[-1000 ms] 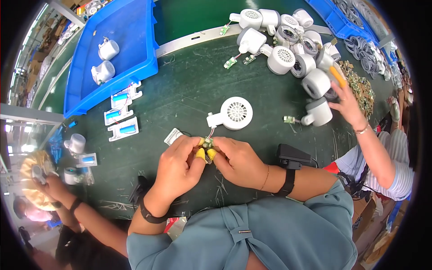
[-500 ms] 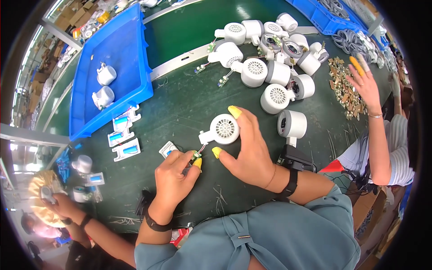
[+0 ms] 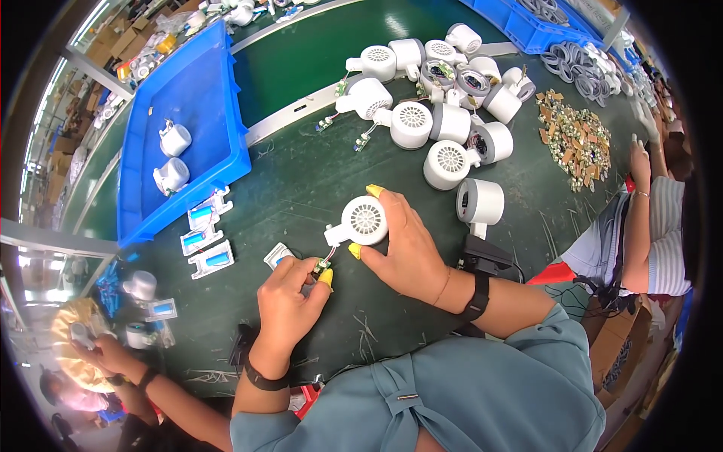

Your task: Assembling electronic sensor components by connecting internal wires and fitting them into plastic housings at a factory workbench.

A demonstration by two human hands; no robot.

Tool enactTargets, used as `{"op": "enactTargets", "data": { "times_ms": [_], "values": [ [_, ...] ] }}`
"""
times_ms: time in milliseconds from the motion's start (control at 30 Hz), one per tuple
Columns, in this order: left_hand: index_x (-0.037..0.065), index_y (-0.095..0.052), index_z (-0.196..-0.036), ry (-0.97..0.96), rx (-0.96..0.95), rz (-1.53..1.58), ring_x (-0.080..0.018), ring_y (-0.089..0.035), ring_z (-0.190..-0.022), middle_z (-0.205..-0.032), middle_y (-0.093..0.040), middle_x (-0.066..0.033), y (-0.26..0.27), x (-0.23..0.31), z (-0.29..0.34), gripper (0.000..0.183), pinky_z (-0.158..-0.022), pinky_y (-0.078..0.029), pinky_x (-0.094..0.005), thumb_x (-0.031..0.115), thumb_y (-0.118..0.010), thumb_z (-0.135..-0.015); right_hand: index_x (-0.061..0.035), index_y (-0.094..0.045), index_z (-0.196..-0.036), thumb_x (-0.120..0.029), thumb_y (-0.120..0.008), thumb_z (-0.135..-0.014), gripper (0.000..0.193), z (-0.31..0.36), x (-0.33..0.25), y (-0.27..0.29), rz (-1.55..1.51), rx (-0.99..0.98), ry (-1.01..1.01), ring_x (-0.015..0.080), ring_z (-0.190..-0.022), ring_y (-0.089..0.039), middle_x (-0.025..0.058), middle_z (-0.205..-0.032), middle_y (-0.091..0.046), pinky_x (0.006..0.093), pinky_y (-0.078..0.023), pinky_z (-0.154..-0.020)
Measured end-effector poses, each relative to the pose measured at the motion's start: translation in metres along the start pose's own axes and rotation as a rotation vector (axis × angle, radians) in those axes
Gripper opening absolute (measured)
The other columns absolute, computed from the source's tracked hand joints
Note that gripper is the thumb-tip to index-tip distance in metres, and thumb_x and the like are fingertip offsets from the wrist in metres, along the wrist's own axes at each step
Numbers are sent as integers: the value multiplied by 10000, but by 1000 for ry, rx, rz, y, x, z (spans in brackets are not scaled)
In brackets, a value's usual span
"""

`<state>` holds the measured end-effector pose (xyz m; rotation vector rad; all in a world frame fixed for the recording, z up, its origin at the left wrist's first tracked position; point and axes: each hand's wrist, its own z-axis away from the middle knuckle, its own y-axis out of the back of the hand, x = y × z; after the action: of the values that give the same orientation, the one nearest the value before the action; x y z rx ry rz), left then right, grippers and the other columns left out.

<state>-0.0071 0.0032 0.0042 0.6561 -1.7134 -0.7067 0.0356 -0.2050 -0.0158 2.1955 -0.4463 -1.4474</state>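
Note:
My left hand (image 3: 290, 297) pinches a small green circuit board (image 3: 322, 266) between thumb and forefinger. Thin wires run from the board to the neck of a white fan head (image 3: 366, 218) with a round slotted grille. Around that fan head my right hand (image 3: 410, 260) is closed, with thumb and forefinger at its opposite sides. Yellow finger cots cover fingertips on both hands. Just past my left fingers lies a white plastic shell with a blue cell (image 3: 279, 256); my hand partly hides it.
Several white fan heads (image 3: 450, 120) crowd the far right, by a pile of small boards (image 3: 576, 143). At left, a blue tray (image 3: 239, 151) holds two fan heads, with shells holding blue cells (image 3: 212, 260) beside it. Co-workers' hands (image 3: 640, 162) show at both sides.
My right thumb and forefinger have closed in on the fan head. The right-hand co-worker's hand has drawn back from the board pile. The view has shifted slightly.

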Motion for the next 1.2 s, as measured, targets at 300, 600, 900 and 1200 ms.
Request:
{"op": "enactTargets", "data": {
  "times_ms": [300,600,900,1200],
  "values": [
    [-5,-697,-987,14,-87,315,-82,-477,-616,-739,-539,-21,10,5,2,200,-538,-366,-235,-16,-675,-789,5,-377,-1374,-127,-715,-817,664,0,-7,10,-367,-32,-185,261,-1100,-597,178,-1187,-587,362,-475,-947],
    [-12,-712,-1029,-14,-194,771,-86,-566,-671,-814,-613,-37,10,-4,8,189,-584,-430,-226,-33,-663,-847,-16,-507,-1288,-356,-582,-951,485,-10,-4,17,-727,-376,-571,110,-574,-598,99,-859,-654,246,-464,-472],
    [-45,-685,-958,358,93,761,-98,-571,-813,-898,-629,-40,88,5,32,126,-706,-433,-235,52,-625,-904,36,-443,-1306,-222,-457,-1018,387,-7,-7,12,-740,-471,-491,123,-678,-610,130,-1173,-565,224,-493,-534],
    [-32,-673,-1073,454,683,-664,-125,-563,-604,-788,-643,-63,182,-86,62,222,-531,-438,-268,101,-604,-910,9,-460,-1279,-54,-553,-945,352,-4,-6,9,-623,-465,-412,90,-671,-604,94,-1138,-567,219,-491,-523]
  ]
}}
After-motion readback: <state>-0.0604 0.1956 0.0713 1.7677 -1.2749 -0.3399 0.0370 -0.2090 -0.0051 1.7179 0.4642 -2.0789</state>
